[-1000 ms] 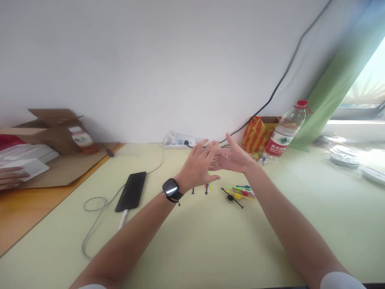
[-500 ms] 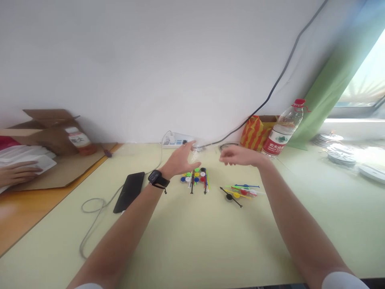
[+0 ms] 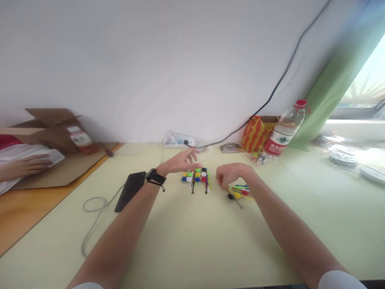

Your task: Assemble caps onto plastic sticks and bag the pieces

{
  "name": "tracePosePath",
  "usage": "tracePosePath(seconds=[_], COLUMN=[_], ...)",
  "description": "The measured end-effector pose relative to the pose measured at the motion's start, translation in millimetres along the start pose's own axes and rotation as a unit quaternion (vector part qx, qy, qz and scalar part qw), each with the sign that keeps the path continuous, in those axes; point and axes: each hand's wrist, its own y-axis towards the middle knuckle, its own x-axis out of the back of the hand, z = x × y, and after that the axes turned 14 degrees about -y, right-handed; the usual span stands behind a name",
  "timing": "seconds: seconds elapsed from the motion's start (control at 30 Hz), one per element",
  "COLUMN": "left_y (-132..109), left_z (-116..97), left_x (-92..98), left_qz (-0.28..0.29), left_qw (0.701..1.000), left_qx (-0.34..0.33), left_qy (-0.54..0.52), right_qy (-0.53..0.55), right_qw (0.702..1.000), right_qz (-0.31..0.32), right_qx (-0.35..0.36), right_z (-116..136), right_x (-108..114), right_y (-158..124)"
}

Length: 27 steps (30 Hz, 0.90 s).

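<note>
My left hand (image 3: 182, 161), with a black watch on the wrist, hovers open with fingers stretched out just above and behind a cluster of small coloured round pieces and thin sticks (image 3: 196, 178) on the pale green table (image 3: 192, 241). My right hand (image 3: 229, 175) is curled downward, fingers closed, right beside a second small pile of coloured sticks and a black disc (image 3: 239, 192). Whether it holds anything is hidden by the fingers.
A black phone (image 3: 130, 190) on a grey cable lies to the left. A power strip (image 3: 179, 141), glasses (image 3: 230, 148), an orange striped bag (image 3: 254, 134) and a water bottle (image 3: 282, 132) stand along the wall. Another person's hand (image 3: 25, 165) rests on white sheets at far left.
My hands, raised and touching a second ago, have parted and come down. The left now hovers over the coloured pieces; the right dropped and curled beside the stick pile.
</note>
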Motion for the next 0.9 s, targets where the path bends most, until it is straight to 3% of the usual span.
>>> tracePosePath(seconds=[0.2, 0.3, 0.4, 0.5, 0.57, 0.6, 0.7, 0.9], left_y=[-4, -3, -2, 0, 1, 1, 2, 4], left_z=[-8, -6, -4, -3, -4, -4, -6, -11], left_x=[3.8, 5.8, 5.2, 1.9, -1.0, -2.5, -7.9, -21.0], left_qz=[0.037, 0.059, 0.092, 0.119, 0.132, 0.136, 0.142, 0.146], left_qw=[0.997, 0.994, 0.986, 0.976, 0.971, 0.969, 0.963, 0.955], left_qx=[0.019, 0.021, 0.027, 0.035, 0.037, 0.036, 0.039, 0.055], left_qy=[-0.06, -0.094, -0.138, -0.178, -0.195, -0.202, -0.224, -0.253], right_qy=[0.093, 0.192, 0.282, 0.366, 0.391, 0.392, 0.372, 0.314], right_qw=[0.993, 0.966, 0.896, 0.779, 0.721, 0.708, 0.72, 0.808], right_qz=[-0.051, -0.144, -0.328, -0.504, -0.569, -0.585, -0.584, -0.491], right_qx=[0.051, 0.098, 0.1, 0.07, 0.06, 0.056, 0.047, 0.085], right_z=[-21, -31, -42, -51, -52, -50, -37, -5], right_x=[17, 21, 22, 23, 24, 25, 27, 25], right_y=[-47, -74, -90, -89, -83, -79, -67, -46])
